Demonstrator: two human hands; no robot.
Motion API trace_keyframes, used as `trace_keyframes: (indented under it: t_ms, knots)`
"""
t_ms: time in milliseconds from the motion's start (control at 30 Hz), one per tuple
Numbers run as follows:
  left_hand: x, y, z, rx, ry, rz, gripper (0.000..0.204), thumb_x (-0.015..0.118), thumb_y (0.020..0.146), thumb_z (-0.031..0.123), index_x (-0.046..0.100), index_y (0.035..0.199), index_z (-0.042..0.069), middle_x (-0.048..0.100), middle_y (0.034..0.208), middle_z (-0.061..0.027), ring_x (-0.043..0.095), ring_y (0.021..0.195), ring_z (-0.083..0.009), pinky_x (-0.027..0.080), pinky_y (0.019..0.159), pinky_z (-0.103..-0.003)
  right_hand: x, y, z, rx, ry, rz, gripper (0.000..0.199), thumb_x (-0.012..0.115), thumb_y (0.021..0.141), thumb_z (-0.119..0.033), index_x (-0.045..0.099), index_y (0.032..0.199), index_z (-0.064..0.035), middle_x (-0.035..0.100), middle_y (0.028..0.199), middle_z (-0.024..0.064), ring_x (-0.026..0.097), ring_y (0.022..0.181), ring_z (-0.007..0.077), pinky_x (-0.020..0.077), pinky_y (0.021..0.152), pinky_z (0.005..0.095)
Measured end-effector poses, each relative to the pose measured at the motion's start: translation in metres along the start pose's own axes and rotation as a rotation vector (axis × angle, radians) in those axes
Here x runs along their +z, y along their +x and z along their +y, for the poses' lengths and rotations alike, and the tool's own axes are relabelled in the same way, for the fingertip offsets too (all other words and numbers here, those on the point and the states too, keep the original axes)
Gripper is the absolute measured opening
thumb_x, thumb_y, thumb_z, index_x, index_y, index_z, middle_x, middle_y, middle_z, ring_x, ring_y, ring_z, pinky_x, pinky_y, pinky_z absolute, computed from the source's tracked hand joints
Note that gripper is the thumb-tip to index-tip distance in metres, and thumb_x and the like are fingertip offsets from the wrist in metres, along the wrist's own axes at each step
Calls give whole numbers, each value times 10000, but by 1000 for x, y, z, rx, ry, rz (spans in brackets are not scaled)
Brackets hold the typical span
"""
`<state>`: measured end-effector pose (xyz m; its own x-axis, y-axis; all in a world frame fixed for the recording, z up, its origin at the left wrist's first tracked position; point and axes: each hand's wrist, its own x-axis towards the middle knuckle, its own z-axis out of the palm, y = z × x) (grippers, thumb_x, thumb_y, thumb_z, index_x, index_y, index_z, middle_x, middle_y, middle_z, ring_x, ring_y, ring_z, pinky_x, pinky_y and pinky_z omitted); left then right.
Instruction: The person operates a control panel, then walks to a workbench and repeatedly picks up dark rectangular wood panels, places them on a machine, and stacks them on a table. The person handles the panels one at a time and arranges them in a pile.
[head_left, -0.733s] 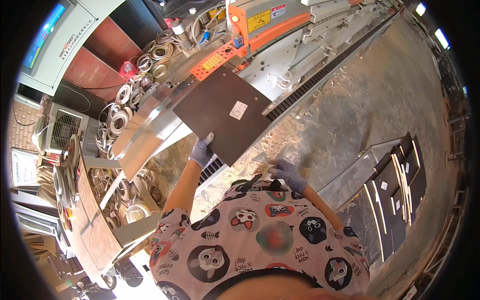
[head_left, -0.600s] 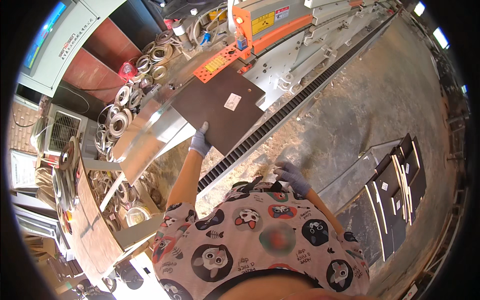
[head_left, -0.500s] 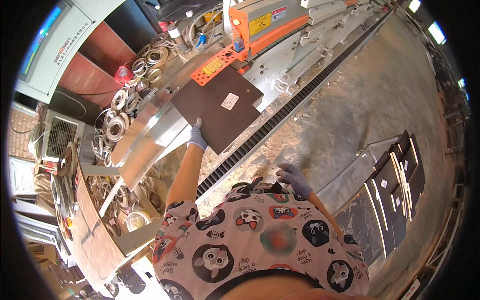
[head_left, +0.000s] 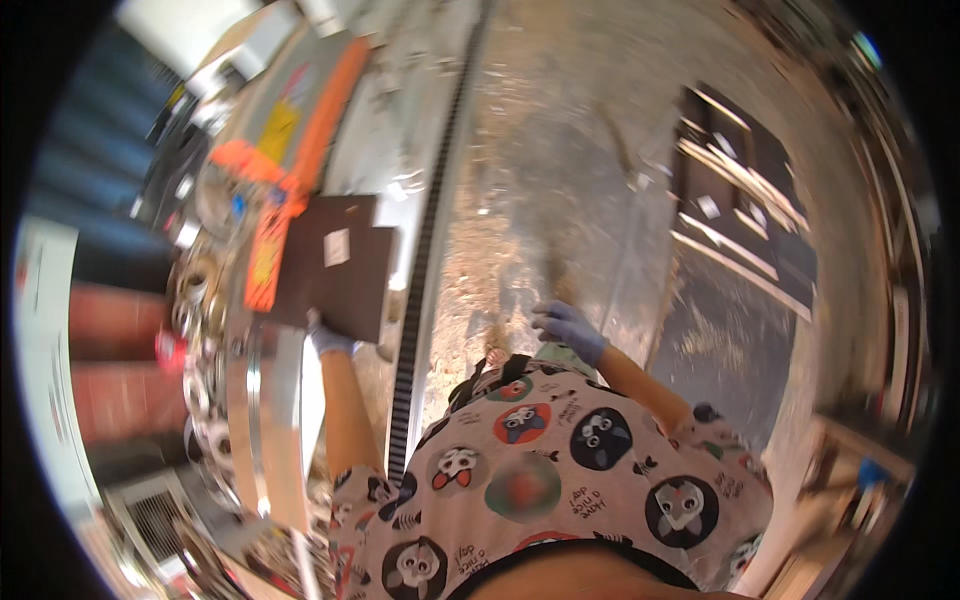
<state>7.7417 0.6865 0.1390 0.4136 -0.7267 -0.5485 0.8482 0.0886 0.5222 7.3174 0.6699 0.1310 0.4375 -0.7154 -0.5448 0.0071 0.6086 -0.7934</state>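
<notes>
A dark brown flat panel (head_left: 318,285) with a white label and a notched corner lies at the edge-banding machine, partly beneath its orange perforated plate (head_left: 264,262). My left hand (head_left: 330,338), in a pale grey-purple glove, grips the panel's near edge. Its thumb rests on top, while the other fingers are mostly hidden. Off to the right, my gloved right hand (head_left: 570,328) hangs in front of my body above the floor. Its fingers are loosely bent and slightly apart, with nothing in them.
A black ribbed track (head_left: 428,225) runs along the machine's right side. Dark panels with pale edges (head_left: 735,185) lie at the right on a dark grey surface (head_left: 722,350). Rolls of edge banding (head_left: 198,390) crowd the left. Sawdust covers the floor beside the track.
My view has swung to the right, so the machine and panel now appear farther left. The left hand still grips the panel's near edge. My right hand remains free.
</notes>
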Motion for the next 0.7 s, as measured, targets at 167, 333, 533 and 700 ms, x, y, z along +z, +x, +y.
trace_keyframes:
  t_ms: [167,333,533,700]
  knots:
    - [44,29,19,65,191,178,485,341,871,425,473,1224,121,471,1256,-67,420,1171,-284,313,999,-471,-60,19,44,-186,138,138,338,582,824,-238,527,1118,-81,574,973,54,575,815,146,493,714,266]
    - [30,103,21,16,295,251,476,472,809,441,513,1181,146,512,1211,-60,457,1129,-284,336,979,-462,-244,53,74,-122,309,410,311,619,784,-232,563,1073,-133,601,992,68,585,812,190,489,692,366]
    - [47,60,-22,513,600,314,375,516,825,337,485,1125,115,482,1180,-116,511,998,-246,479,714,-436,-403,46,23,185,-409,1266,533,664,695,-339,499,1172,-167,594,1005,118,557,956,322,448,818,379]
    - [104,-13,-123,1175,909,352,451,597,800,117,397,1190,11,473,1174,-135,529,980,-245,515,766,-344,-490,36,-50,392,-600,1424,540,640,713,-371,463,1209,-251,355,1320,77,340,1211,268,339,954,404]
